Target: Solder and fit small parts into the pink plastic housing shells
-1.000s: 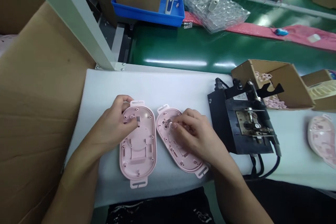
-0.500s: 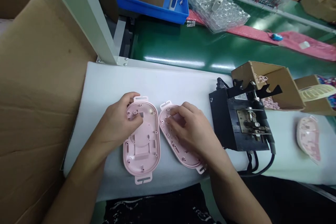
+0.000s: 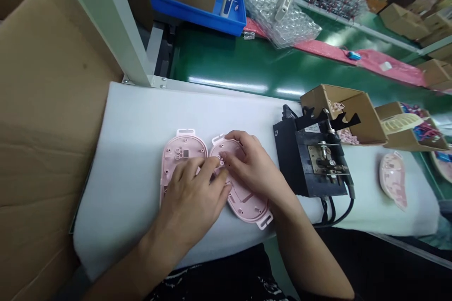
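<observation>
Two pale pink plastic shells lie side by side, hollow side up, with posts and ribs inside. My left hand reaches across the left shell and covers its lower part. Its loosely bent, separated fingers come to the left side of the right shell; nothing shows in them. My right hand grips the right shell near its top, fingers over the far rim and thumb inside. Close to that thumb sit small round pink fittings. My right palm hides part of this tilted shell.
A black fixture with a metal clamp and cables stands to the right. Beyond it are a cardboard box of small pink parts and another pink shell. A blue tray sits at the back, beside a green conveyor.
My left hand has left the left shell's upper rim and moved right and down, toward the right shell. My right hand's fingers have shifted up to the right shell's far rim.
</observation>
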Motion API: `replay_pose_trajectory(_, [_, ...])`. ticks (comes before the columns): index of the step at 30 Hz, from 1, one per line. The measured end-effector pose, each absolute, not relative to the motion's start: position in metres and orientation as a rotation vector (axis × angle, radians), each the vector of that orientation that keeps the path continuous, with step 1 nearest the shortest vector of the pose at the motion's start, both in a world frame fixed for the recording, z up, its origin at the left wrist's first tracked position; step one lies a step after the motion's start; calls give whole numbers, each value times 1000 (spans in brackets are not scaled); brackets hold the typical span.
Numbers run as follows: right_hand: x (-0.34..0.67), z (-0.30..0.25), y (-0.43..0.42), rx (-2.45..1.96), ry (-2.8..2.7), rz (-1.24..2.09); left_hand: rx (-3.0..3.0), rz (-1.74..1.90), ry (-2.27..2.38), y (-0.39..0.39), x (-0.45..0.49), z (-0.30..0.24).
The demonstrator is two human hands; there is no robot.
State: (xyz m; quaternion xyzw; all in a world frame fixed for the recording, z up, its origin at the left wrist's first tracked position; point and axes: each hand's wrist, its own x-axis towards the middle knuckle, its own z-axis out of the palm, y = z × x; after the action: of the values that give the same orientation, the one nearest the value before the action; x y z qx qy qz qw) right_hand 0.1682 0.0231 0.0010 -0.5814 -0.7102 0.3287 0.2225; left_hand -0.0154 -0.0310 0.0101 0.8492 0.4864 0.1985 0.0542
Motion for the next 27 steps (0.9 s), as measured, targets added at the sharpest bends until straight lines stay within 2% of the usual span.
replay_pose_trajectory(17, [179, -6, 28, -1464, -1949, 1031, 2702, 353, 1526, -27, -12, 7])
replay_pose_trajectory(27, [171, -4, 26, -1479, -2054, 910, 2737, 271, 1540, -28, -3, 13])
